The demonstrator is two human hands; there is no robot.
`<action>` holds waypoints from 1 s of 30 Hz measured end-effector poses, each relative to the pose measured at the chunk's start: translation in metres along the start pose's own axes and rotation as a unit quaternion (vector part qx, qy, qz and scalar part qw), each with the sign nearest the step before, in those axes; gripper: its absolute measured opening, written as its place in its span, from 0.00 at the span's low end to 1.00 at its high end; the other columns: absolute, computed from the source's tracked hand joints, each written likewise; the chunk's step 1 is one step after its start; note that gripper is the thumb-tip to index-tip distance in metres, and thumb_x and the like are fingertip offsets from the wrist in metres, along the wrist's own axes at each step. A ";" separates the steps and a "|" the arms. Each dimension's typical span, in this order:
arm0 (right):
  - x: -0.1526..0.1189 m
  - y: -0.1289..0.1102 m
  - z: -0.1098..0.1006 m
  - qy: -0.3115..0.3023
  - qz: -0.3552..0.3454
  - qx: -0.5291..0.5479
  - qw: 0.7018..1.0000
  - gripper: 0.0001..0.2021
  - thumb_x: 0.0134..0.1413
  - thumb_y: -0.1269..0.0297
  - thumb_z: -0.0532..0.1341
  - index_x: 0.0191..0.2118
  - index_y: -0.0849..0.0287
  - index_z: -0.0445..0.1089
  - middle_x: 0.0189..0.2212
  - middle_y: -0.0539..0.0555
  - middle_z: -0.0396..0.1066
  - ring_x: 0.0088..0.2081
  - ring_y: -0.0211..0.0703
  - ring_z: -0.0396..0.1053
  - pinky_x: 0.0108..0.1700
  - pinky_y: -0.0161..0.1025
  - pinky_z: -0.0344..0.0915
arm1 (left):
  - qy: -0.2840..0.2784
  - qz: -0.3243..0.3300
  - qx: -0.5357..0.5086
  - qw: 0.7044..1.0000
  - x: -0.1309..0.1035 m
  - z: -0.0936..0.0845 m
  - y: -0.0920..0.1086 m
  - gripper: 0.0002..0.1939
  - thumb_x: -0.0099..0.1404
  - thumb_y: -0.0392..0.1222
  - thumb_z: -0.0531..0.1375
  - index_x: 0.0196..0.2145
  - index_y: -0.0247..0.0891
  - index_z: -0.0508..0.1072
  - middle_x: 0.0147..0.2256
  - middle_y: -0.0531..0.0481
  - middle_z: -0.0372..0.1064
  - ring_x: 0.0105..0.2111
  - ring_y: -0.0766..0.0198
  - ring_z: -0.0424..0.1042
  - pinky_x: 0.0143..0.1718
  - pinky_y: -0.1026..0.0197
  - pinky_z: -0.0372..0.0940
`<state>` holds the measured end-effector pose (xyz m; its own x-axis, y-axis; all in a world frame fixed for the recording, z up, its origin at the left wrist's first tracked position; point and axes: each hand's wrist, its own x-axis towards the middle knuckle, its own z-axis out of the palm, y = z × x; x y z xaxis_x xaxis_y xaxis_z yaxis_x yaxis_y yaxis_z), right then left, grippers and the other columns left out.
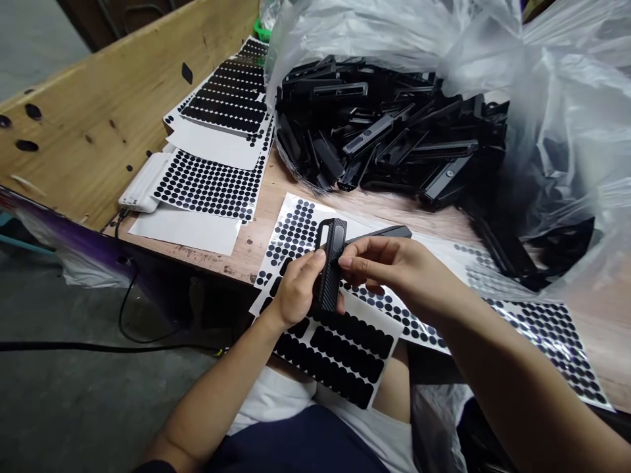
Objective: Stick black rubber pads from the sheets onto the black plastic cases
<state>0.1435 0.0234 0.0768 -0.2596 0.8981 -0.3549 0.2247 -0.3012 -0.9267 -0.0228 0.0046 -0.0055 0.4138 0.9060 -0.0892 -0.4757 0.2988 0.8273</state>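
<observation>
Over the sheets (290, 230), left hand (297, 289) clasps the case (329, 289), right hand (394, 263) touching it, fingertips bunched (holding anything? can't tell)

By the black, carbon-patterned plastic piece (333, 276), most fingers of the left hand (297, 287) are hidden. Whether anything is pinched between the right hand's (392, 264) fingertips cannot be told. The clear, crumpled plastic bag (557, 92) is cut off above and at right. Details on the white, rectangular box (142, 184) are too small to be made out.
</observation>
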 end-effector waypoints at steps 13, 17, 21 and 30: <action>-0.006 -0.008 0.008 0.038 -0.084 -0.136 0.986 0.19 0.49 0.45 0.72 0.29 0.58 0.76 0.24 0.52 0.74 0.26 0.42 0.70 0.29 0.39 0.64 | -0.008 0.002 0.003 1.000 0.001 -0.002 -0.005 0.26 0.72 0.64 0.54 0.40 0.36 0.70 0.20 0.51 0.72 0.18 0.60 0.74 0.19 0.64 0.66; -0.006 -0.001 0.009 0.127 -0.156 -0.217 0.955 0.13 0.55 0.52 0.69 0.35 0.56 0.72 0.33 0.54 0.77 0.31 0.46 0.75 0.32 0.41 0.68 | -0.012 0.005 -0.003 1.000 0.002 -0.002 -0.002 0.25 0.72 0.64 0.56 0.41 0.34 0.71 0.22 0.50 0.74 0.17 0.62 0.73 0.18 0.64 0.65; -0.003 0.027 0.009 0.203 -0.186 -0.301 0.913 0.08 0.62 0.57 0.64 0.40 0.55 0.74 0.36 0.55 0.78 0.31 0.46 0.75 0.31 0.41 0.67 | -0.029 -0.012 -0.082 0.996 0.004 -0.005 0.006 0.26 0.72 0.62 0.53 0.37 0.34 0.72 0.24 0.48 0.73 0.16 0.63 0.71 0.19 0.62 0.65; -0.025 0.039 0.005 0.182 -0.234 -0.205 0.933 0.06 0.60 0.58 0.68 0.34 0.53 0.79 0.31 0.54 0.78 0.32 0.45 0.74 0.35 0.42 0.71 | -0.024 -0.048 -0.137 0.989 0.006 -0.009 0.008 0.27 0.74 0.60 0.49 0.34 0.34 0.72 0.27 0.45 0.75 0.16 0.65 0.70 0.19 0.62 0.66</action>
<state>0.1543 -0.0119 0.0488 -0.1002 0.9725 0.2103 0.5270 0.2312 -0.8179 -0.0314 0.0154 -0.0047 0.4997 0.8567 -0.1280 -0.6222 0.4578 0.6351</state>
